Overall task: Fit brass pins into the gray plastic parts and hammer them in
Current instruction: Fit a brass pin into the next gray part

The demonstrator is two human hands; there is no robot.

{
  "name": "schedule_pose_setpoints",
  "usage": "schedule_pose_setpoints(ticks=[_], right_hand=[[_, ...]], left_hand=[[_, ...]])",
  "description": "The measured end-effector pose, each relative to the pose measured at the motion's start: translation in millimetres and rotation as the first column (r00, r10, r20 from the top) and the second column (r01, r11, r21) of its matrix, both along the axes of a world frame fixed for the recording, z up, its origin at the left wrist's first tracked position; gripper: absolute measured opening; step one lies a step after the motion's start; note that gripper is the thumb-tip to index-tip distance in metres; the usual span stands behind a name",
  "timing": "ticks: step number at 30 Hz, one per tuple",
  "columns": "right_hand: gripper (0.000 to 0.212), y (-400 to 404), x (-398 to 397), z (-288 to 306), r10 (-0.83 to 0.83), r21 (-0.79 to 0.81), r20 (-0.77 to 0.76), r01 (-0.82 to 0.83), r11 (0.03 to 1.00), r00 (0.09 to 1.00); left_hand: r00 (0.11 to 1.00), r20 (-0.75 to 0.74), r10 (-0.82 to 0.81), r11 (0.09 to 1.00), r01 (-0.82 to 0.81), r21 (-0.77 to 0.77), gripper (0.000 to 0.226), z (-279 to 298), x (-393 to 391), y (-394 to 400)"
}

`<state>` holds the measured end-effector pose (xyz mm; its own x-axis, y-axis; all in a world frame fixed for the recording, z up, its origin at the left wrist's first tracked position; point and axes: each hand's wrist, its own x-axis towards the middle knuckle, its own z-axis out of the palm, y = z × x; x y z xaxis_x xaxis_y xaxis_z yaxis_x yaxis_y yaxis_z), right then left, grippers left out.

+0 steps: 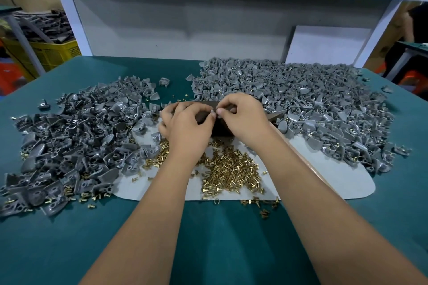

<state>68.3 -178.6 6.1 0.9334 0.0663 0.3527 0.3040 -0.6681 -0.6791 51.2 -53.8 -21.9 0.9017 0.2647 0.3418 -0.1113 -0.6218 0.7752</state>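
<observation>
While both hands meet over the middle of the green table (208, 238), the left hand (185, 127) has its fingers curled in, and the right hand (243, 115) pinches something tiny between thumb and finger, right where the two hands touch. It is too small to tell if it is a pin or a gray part. What the left hand holds is hidden, so I cannot tell. Under the hands sits a dark block (222, 129). Just in front of it, a heap of little brass pins (229, 171) lies on a white mat (324, 180). More pins are spilled past the mat's near edge. A big pile of gray plastic parts (301, 104) spreads out on the right side. Another pile of gray parts (76, 141), looking darker, lies on the left. Far off on the left stands a yellow crate (53, 53).
</observation>
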Motion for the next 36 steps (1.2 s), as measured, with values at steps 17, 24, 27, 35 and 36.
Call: schedule_pose_setpoints(ticks=[17,24,27,35,36], right_hand=[[0.017,15.0,-5.8,13.5,-0.171,-0.356,0.027,0.169,0.919,0.985],[0.009,20.9,-7.0,10.4,-0.195,-0.395,0.134,0.233,0.889,0.972],[0.010,20.6,-10.9,7.7,-0.178,-0.382,0.177,0.234,0.894,0.968],[0.013,18.1,-6.1,22.7,-0.213,-0.331,-0.018,0.195,0.923,0.977],[0.016,17.3,-6.5,22.6,-0.216,-0.303,-0.036,0.195,0.933,0.976]], left_hand=[[1.000,0.002,-0.002,1.000,0.002,-0.031,0.012,0.4,0.3,0.7],[1.000,-0.013,0.008,1.000,-0.008,0.004,0.014,-1.5,2.6,-0.4],[1.000,-0.010,0.010,1.000,-0.010,0.024,0.014,-2.0,2.4,-1.4],[1.000,0.002,-0.007,1.000,0.007,0.025,0.015,-0.8,1.4,-0.2],[1.000,0.005,-0.008,1.000,0.008,0.023,0.015,-0.6,1.0,0.0]])
